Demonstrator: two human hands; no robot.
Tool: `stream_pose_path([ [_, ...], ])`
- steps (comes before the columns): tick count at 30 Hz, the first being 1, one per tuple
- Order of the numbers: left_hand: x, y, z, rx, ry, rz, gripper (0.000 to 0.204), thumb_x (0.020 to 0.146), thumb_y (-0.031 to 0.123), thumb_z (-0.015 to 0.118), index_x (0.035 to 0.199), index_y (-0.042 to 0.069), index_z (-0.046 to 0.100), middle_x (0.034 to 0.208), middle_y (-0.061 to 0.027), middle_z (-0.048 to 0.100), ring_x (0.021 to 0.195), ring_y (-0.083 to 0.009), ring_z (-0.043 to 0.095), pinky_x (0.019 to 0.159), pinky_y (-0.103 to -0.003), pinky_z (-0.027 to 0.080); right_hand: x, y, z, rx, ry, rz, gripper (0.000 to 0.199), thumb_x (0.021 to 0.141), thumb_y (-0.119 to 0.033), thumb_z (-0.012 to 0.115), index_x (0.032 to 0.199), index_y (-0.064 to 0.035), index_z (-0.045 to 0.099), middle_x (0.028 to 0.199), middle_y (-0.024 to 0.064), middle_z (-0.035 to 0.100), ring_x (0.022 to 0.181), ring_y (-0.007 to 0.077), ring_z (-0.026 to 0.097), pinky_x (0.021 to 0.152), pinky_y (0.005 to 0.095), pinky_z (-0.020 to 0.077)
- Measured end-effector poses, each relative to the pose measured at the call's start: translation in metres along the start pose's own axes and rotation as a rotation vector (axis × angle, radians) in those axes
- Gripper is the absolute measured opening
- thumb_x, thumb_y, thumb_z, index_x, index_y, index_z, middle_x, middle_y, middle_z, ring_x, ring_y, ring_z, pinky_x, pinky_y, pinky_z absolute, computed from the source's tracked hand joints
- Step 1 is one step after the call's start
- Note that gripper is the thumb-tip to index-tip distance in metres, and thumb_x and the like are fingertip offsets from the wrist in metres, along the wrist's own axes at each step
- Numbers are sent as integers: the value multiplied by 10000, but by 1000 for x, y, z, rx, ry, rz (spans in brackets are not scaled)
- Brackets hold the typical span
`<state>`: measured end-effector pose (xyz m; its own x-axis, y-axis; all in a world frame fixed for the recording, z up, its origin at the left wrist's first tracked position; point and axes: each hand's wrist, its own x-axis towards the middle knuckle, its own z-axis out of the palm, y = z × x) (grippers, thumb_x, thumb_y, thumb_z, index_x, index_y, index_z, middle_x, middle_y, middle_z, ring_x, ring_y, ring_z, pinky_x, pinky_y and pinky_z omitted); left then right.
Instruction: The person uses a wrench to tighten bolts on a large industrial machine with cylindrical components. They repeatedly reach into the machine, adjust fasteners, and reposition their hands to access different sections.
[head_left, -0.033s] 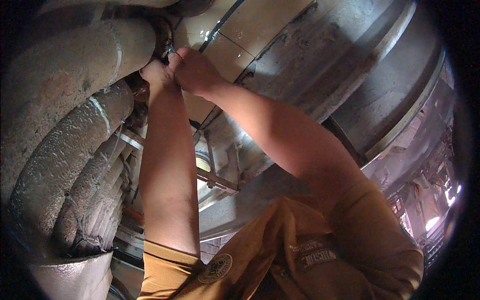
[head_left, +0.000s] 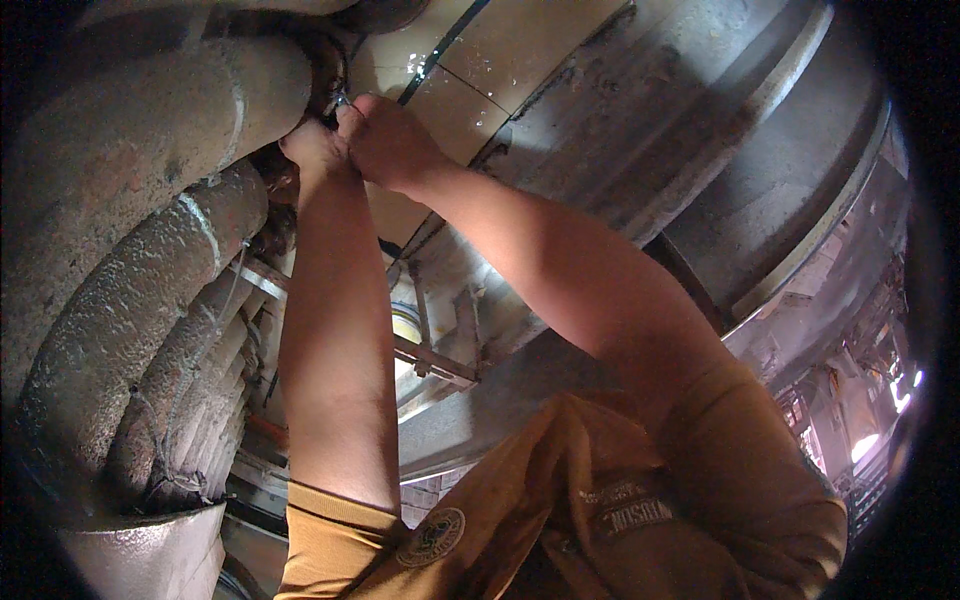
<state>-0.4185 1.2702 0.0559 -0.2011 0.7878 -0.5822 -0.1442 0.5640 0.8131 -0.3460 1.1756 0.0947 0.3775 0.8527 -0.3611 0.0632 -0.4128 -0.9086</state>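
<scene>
Both my arms reach up to a dark joint (head_left: 325, 70) where a thick, dusty lagged pipe (head_left: 150, 150) meets the structure overhead. My left hand (head_left: 315, 150) is bunched just under the joint, its fingers hidden against it. Pressed against it from the right, my right hand (head_left: 390, 140) has its fingers closed around a small shiny metal part (head_left: 341, 99) at the joint. What that part is cannot be made out.
Corrugated lagged ducts (head_left: 150, 370) fill the left side. A large curved metal shell (head_left: 640, 130) with tan panels (head_left: 500, 50) spans the top and right. A metal bracket (head_left: 440, 360) and a pale cylinder (head_left: 405, 325) sit between my arms. My ochre shirt (head_left: 560, 500) fills the bottom.
</scene>
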Motion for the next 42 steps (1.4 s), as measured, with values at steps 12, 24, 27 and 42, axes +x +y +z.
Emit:
stream_pose_path([
  [12, -10, 24, -2, -23, -499, 111, 568, 709, 409, 713, 1150, 80, 572, 1113, -61, 598, 1027, -249, 559, 855, -378, 475, 25, -13, -65, -227, -396, -254, 225, 869, -191, 479, 895, -22, 624, 958, 212, 605, 910, 326, 590, 790, 422, 466],
  [24, 8, -2, 20, -268, 1, 209, 397, 797, 331, 634, 1118, 100, 593, 1061, -92, 624, 913, -266, 602, 657, -437, 516, 43, -1, -46, -550, -600, -493, 225, 794, -78, 504, 976, 0, 612, 919, 246, 588, 894, 394, 596, 746, 438, 499],
  [27, 3, 1, 14, -202, 151, 203, 387, 804, 316, 627, 1119, 95, 593, 1062, -97, 624, 907, -269, 604, 653, -439, 517, 45, -6, -49, -762, -666, -758, 224, 767, -77, 520, 951, 18, 605, 834, 237, 604, 837, 376, 609, 710, 433, 493],
  [42, 10, -13, 3, -510, 195, 320, 414, 855, 247, 573, 1197, 18, 532, 1158, -111, 578, 1006, -289, 568, 838, -416, 484, 77, -21, -75, -423, -996, -223, 133, 662, -74, 607, 753, 23, 624, 726, 173, 630, 664, 260, 630, 578, 381, 505],
])
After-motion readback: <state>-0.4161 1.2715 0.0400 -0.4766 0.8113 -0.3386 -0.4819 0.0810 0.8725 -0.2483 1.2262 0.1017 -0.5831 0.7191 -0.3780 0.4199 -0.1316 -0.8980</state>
